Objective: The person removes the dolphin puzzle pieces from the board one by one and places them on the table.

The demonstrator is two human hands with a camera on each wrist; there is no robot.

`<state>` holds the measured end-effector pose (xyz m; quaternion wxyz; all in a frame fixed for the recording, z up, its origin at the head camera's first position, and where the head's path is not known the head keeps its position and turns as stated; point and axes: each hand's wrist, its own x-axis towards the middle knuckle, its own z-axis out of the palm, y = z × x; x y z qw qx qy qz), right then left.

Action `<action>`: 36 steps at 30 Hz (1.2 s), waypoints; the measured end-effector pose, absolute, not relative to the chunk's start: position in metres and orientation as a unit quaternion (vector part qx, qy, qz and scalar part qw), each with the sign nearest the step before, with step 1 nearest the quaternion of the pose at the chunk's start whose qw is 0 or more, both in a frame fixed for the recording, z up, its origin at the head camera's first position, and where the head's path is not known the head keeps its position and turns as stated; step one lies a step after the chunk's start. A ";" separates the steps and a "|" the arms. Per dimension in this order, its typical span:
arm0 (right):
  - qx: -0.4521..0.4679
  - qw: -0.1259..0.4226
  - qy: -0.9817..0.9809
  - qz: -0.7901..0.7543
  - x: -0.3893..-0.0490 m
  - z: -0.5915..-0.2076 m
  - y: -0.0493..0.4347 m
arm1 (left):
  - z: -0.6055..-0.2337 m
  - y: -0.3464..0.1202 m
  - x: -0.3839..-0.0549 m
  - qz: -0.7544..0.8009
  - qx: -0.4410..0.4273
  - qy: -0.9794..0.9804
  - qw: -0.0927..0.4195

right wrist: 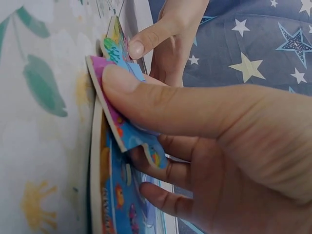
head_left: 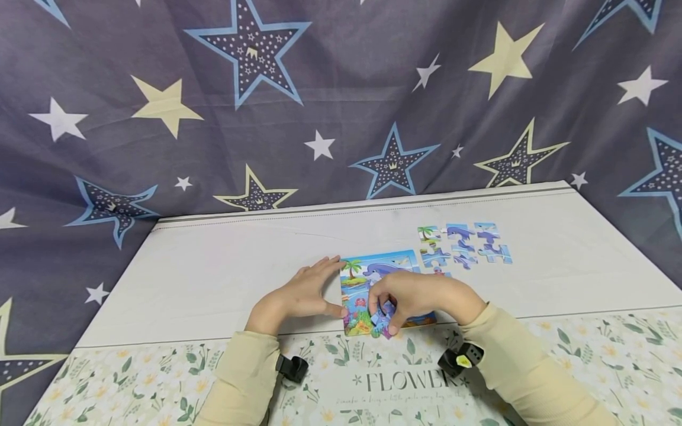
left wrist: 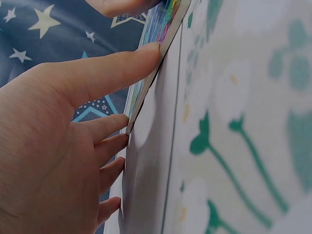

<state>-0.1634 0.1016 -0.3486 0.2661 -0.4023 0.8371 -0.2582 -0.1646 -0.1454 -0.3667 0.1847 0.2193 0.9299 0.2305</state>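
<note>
A puzzle board (head_left: 353,290) printed with a dolphin, a palm tree and sea life lies in front of me. My left hand (head_left: 306,290) is spread at its left side, thumb and fingertips touching the edge with fingers fairly straight. Over the lower part of the board, my right hand (head_left: 421,293) pinches a blue and purple jigsaw piece (right wrist: 139,139) between thumb and fingers. In the right wrist view this piece is tilted above the board's near edge. The hand and piece hide part of the picture beneath.
Several loose jigsaw pieces (head_left: 460,245) lie in rows beyond the board to the right, one partly hidden behind my right hand. A white table surface (head_left: 224,266) meets a floral cloth (head_left: 319,378) in front. A star-patterned curtain (head_left: 341,106) hangs behind.
</note>
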 end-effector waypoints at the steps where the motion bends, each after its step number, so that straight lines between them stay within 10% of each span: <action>1: -0.402 0.269 0.835 -0.262 -0.164 -0.348 0.102 | -0.367 -0.145 -0.165 0.230 0.219 0.930 0.184; 24: -0.396 0.252 0.826 -0.312 -0.168 -0.338 0.113 | -0.367 -0.145 -0.165 0.227 0.214 0.931 0.188; 36: -0.371 0.159 0.857 -0.322 -0.171 -0.335 0.120 | -0.367 -0.145 -0.165 0.231 0.214 0.930 0.190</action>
